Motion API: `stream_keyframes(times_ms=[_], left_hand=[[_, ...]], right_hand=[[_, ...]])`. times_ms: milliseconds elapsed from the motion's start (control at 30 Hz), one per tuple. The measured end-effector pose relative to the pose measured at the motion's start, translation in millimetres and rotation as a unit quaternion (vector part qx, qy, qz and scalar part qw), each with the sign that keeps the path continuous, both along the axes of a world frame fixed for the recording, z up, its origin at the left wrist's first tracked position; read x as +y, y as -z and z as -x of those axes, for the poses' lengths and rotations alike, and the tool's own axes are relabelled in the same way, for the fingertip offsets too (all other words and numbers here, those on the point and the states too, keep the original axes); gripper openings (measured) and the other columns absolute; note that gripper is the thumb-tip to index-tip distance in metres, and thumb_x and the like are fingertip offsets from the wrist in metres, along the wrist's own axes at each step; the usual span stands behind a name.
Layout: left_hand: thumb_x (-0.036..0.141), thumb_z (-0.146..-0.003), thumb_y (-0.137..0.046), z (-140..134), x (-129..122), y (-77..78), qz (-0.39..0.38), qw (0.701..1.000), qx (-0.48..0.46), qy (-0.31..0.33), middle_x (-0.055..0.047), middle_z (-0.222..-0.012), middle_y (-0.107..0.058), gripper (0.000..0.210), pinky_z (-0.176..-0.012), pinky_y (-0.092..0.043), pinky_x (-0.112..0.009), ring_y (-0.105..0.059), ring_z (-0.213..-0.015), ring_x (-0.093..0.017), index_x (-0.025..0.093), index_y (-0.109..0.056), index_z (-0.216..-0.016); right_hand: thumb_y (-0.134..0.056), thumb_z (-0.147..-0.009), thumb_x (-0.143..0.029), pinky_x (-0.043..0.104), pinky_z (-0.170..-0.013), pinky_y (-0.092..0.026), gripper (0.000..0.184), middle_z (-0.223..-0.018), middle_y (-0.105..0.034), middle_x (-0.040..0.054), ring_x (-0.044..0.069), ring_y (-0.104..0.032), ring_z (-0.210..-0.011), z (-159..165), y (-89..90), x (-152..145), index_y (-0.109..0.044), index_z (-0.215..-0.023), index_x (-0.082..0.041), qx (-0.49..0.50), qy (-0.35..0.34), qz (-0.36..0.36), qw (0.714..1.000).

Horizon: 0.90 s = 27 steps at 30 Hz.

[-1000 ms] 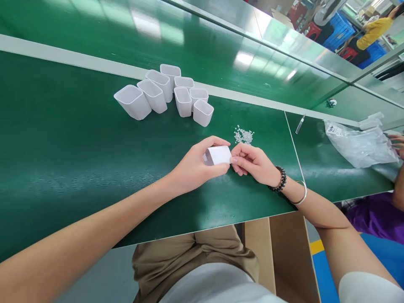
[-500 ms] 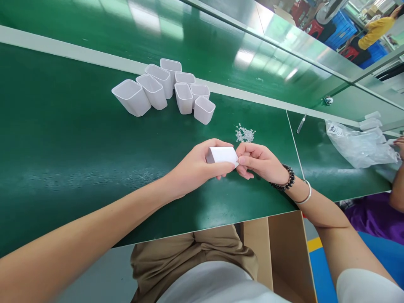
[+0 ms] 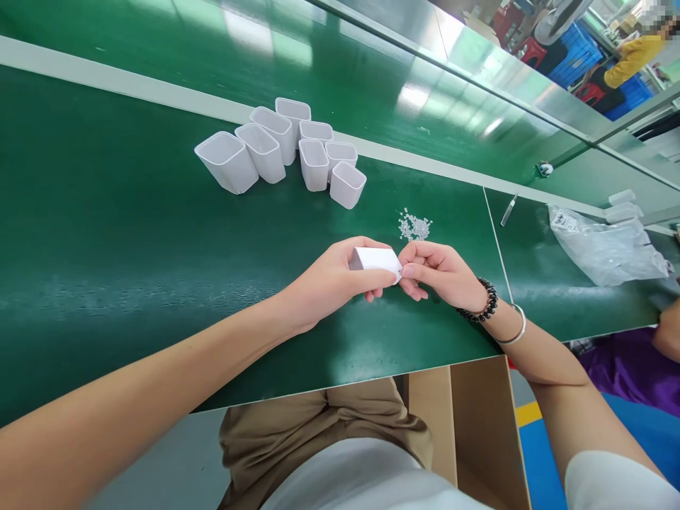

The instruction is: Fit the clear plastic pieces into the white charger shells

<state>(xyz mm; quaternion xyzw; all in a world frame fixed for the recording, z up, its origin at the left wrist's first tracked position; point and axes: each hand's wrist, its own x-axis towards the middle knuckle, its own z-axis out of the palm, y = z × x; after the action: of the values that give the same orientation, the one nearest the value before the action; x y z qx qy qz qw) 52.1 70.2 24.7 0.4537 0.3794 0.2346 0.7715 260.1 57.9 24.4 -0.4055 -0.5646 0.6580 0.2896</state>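
Note:
My left hand (image 3: 340,278) is wrapped round a white plastic cup (image 3: 378,259), which lies on its side in the grip with its open end toward the palm. At the cup's right end, the thumb and forefinger of my right hand (image 3: 433,271) are pinched together against its base. Whatever sits between those fingertips is hidden or too small to name. Just beyond my right hand, a small pile of clear plastic bits (image 3: 414,226) lies on the green table (image 3: 132,234). Several more white cups (image 3: 348,185) stand upright in a cluster farther back.
A pen-like tool (image 3: 508,210) lies beyond the table seam. Right of it rests a clear plastic bag (image 3: 600,244) near more white pieces. A person in purple (image 3: 621,368) sits at the right edge. An open cardboard box (image 3: 481,425) stands below the table's front edge.
Both hands keep nearly the same hold on the cup. The view has shifted slightly, so the standing cups appear a little farther right. The neighbour's hand at the right has mostly left view.

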Motion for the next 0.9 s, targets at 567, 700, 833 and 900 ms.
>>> stream_keyframes(times_ms=[567,700,833,900], left_hand=[[0.028,-0.077,-0.073,1.7,2.5,3.2,-0.033,0.999,0.025,0.009,0.002,-0.067,-0.06,0.031,-0.059,-0.041,-0.023,-0.054,-0.062,-0.01,0.015,-0.065,-0.103],[0.029,-0.074,-0.076,1.2,1.7,3.9,-0.018,1.0,0.026,0.003,0.001,-0.072,-0.062,0.04,-0.058,-0.042,-0.024,-0.055,-0.062,-0.011,0.015,-0.062,-0.108],[0.027,-0.073,-0.075,0.8,1.4,5.4,-0.021,1.0,0.022,0.005,0.001,-0.074,-0.062,0.038,-0.058,-0.043,-0.025,-0.055,-0.062,-0.011,0.015,-0.062,-0.107],[0.026,-0.073,-0.074,0.4,1.2,5.5,-0.026,0.999,0.029,0.006,0.001,-0.075,-0.062,0.036,-0.059,-0.044,-0.025,-0.055,-0.063,-0.011,0.016,-0.062,-0.106]], right_hand=[[-0.071,-0.088,-0.04,0.017,-0.042,-0.045,0.028,-0.063,-0.066,-0.0004,0.008,-0.058,-0.048,-0.4,7.3,-1.1,-0.06,-0.082,-0.014,-0.023,0.009,-0.006,1.0],[-0.072,-0.086,-0.041,0.017,-0.041,-0.045,0.031,-0.062,-0.066,-0.0003,0.008,-0.058,-0.048,-0.9,7.2,0.4,-0.059,-0.08,-0.014,-0.021,0.001,0.009,1.0],[-0.073,-0.085,-0.04,0.017,-0.04,-0.044,0.03,-0.061,-0.066,-0.0003,0.008,-0.057,-0.047,-1.9,6.6,1.4,-0.06,-0.078,-0.014,-0.022,-0.003,0.015,1.0],[-0.073,-0.085,-0.04,0.017,-0.04,-0.044,0.03,-0.061,-0.065,-0.0003,0.008,-0.057,-0.047,-2.4,5.8,1.4,-0.06,-0.078,-0.014,-0.029,-0.004,0.019,0.999]])
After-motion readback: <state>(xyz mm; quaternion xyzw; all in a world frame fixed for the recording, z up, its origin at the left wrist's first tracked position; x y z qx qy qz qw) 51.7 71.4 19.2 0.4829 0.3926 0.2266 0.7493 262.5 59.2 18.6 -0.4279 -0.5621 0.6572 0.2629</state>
